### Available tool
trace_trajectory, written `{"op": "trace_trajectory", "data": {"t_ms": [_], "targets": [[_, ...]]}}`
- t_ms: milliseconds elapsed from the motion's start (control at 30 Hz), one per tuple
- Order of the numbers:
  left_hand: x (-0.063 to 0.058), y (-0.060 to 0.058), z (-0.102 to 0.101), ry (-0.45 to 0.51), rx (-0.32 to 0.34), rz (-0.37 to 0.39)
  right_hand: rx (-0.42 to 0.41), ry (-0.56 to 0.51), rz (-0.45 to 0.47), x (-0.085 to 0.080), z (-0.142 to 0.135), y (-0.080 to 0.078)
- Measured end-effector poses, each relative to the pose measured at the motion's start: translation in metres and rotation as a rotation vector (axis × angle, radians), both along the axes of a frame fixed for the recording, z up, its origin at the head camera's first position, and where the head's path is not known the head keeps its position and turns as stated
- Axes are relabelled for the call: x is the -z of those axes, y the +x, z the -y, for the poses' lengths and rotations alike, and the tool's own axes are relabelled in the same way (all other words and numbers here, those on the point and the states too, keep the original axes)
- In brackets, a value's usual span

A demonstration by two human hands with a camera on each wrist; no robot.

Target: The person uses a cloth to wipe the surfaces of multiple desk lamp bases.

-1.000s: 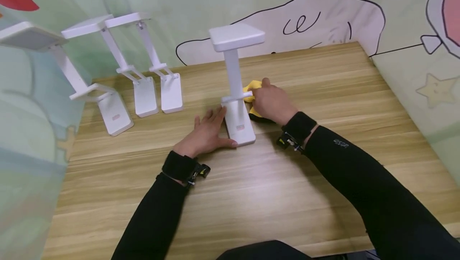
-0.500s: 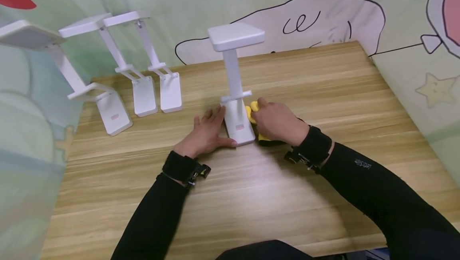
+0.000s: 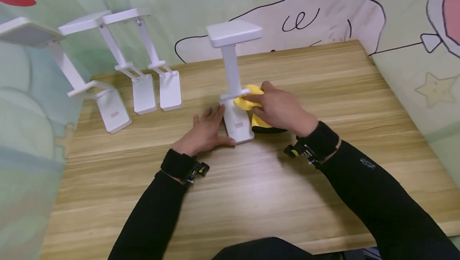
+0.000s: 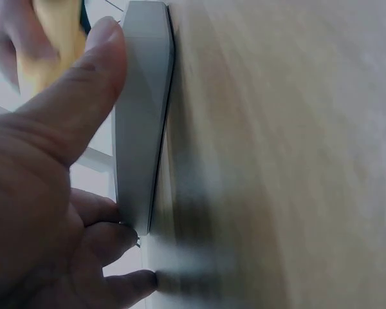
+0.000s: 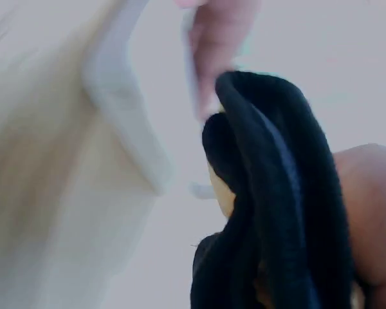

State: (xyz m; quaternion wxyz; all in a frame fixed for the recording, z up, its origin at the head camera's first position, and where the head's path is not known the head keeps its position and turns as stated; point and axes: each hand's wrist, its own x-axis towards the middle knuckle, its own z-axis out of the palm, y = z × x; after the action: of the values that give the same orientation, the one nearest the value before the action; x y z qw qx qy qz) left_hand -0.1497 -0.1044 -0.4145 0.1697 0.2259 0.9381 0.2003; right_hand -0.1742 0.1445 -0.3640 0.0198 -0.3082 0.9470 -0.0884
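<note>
R fingers (image 3: 256, 98) moved ylw cloth (image 3: 244, 104) over lamp (image 3: 231, 70)

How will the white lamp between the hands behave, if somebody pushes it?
The lamp could tip if pushed high, since its broad head stands above a narrow base. Rolling seems unlikely, as the base is flat. The left hand against it may steady it.

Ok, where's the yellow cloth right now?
In the head view, the cloth is just right of centre, in the right hand, at the right edge of the lamp base between both hands.
</note>
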Motion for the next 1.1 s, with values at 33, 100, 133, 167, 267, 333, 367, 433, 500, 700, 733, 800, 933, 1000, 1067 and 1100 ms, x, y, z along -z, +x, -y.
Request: {"op": "trace_trajectory", "data": {"t_ms": [33,100,133,167,267,333,367,433,500,700,733,800,933,1000,1067,1100], "targets": [[0.0,0.0,-0.001,-0.01,0.0,0.001,0.003,-0.006,-0.009,0.007,0.003,-0.003],[-0.001,0.001,-0.002,-0.027,0.003,0.0,-0.001,-0.007,-0.013,0.019,0.006,-0.006],[-0.001,0.001,-0.002,-0.031,0.004,-0.003,-0.013,-0.006,-0.007,0.024,0.008,-0.007],[-0.001,0.001,-0.001,-0.034,0.005,-0.006,-0.029,-0.008,0.001,0.027,0.009,-0.006],[-0.002,0.002,0.0,-0.033,-0.002,-0.007,-0.103,-0.024,0.047,0.029,0.007,0.002],[-0.001,0.002,0.001,-0.032,-0.003,-0.006,-0.17,-0.041,0.109,0.026,0.002,0.01],[-0.001,0.002,0.0,-0.032,-0.003,-0.005,-0.199,-0.054,0.153,0.024,-0.003,0.013],[-0.001,0.001,0.0,-0.035,-0.002,-0.004,-0.243,-0.078,0.265,0.021,-0.013,0.018],[0.0,0.0,-0.001,-0.036,0.002,-0.006,-0.248,-0.086,0.391,0.015,-0.024,0.018],[-0.001,-0.001,0.0,-0.03,0.007,0.0,-0.134,-0.055,0.367,0.002,-0.034,0.003],[-0.002,-0.002,0.0,-0.025,0.006,-0.001,-0.099,-0.059,0.306,0.003,-0.031,0.001],[-0.002,-0.002,0.0,-0.016,0.003,-0.002,-0.049,-0.076,0.193,0.01,-0.022,0.001],[-0.001,-0.003,0.0,-0.002,-0.004,-0.002,-0.107,-0.091,0.079,0.027,-0.006,0.009],[0.0,-0.003,-0.001,0.002,-0.005,-0.005,-0.177,-0.112,0.086,0.031,-0.005,0.016],[0.0,-0.003,0.0,0.002,-0.004,-0.008,-0.226,-0.129,0.139,0.032,-0.01,0.022],[0.001,-0.002,0.0,0.002,-0.006,-0.006,-0.241,-0.137,0.187,0.032,-0.013,0.025]]}}
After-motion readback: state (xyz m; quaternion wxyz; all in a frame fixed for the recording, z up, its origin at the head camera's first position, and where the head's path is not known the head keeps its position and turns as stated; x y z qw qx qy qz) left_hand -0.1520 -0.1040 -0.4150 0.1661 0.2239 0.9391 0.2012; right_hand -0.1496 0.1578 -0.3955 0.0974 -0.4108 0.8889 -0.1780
